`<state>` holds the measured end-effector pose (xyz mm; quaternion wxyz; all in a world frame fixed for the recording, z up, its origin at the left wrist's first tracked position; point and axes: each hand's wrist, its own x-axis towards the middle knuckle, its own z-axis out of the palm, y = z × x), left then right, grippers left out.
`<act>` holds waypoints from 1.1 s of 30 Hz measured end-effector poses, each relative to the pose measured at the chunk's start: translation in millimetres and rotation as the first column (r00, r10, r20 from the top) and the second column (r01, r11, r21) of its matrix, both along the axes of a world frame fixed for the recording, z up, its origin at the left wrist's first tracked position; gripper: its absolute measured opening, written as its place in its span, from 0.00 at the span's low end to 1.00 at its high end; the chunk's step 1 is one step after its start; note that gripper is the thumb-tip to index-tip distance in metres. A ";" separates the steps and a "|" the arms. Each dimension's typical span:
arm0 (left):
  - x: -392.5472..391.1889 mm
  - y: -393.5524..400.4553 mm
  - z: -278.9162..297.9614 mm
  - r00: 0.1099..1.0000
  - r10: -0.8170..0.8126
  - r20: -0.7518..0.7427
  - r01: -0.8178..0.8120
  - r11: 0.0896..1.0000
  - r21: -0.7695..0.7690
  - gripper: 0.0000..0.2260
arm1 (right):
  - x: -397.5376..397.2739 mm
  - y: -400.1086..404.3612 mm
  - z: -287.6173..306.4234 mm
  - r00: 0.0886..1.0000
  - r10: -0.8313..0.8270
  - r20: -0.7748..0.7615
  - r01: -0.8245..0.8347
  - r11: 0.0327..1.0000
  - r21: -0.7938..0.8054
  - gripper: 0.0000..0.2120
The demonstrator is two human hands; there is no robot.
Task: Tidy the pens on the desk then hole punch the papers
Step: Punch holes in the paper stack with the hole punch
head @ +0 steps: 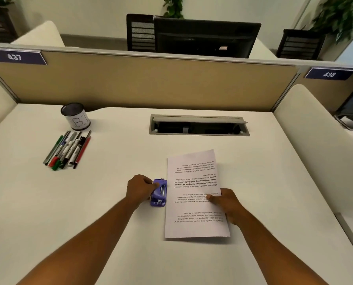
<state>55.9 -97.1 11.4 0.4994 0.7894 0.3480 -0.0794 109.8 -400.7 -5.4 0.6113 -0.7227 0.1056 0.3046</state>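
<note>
The left hand (139, 189) curls round the purple punch (159, 193), thumb on top of its lever, and holds it against the left edge of the papers (196, 194), about halfway along that edge. Whether the sheets are already inside the slot cannot be told. The right hand (226, 204) pinches the papers at their right edge, thumb on top and fingers underneath, steadying the stack. The papers lie a little right of the middle of the desk (120, 233), toward its near edge, printed side up.

Toward the far left corner the pens (67, 150) lie side by side in a neat row on the desk, just in front of the cup (76, 116), which looks empty. So the pens seem gathered and lined up, though not put in the cup; if that was wanted, it is still to do. No holes show along the papers' edge, so the punching looks not yet done.
</note>
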 end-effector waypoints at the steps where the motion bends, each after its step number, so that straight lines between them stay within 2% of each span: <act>1: 0.2 0.1 -0.1 1.000 0.007 -0.001 -0.007 1.000 -0.013 0.14 | -0.8 0.6 -0.2 1.000 -0.004 -0.006 0.004 1.000 -0.004 0.12; 10: -3.4 -1.3 0.4 0.999 0.045 0.006 -0.044 0.996 -0.081 0.12 | -4.5 3.6 2.0 0.998 -0.054 -0.033 0.055 0.998 0.022 0.13; 18: -8.6 -3.7 0.4 0.999 0.008 0.037 -0.008 1.000 -0.016 0.12 | -8.3 6.1 -1.5 0.999 -0.036 -0.017 0.036 0.999 0.021 0.12; 27: -8.8 -4.0 -0.5 0.999 -0.007 0.044 0.006 1.000 0.028 0.11 | -2.8 12.9 -5.0 0.999 -0.021 0.046 0.025 0.997 -0.076 0.09; 33: -10.6 -5.1 -0.3 0.999 -0.013 0.041 0.011 0.999 0.043 0.13 | -4.9 18.5 -6.4 0.999 -0.029 0.044 0.032 0.996 -0.079 0.08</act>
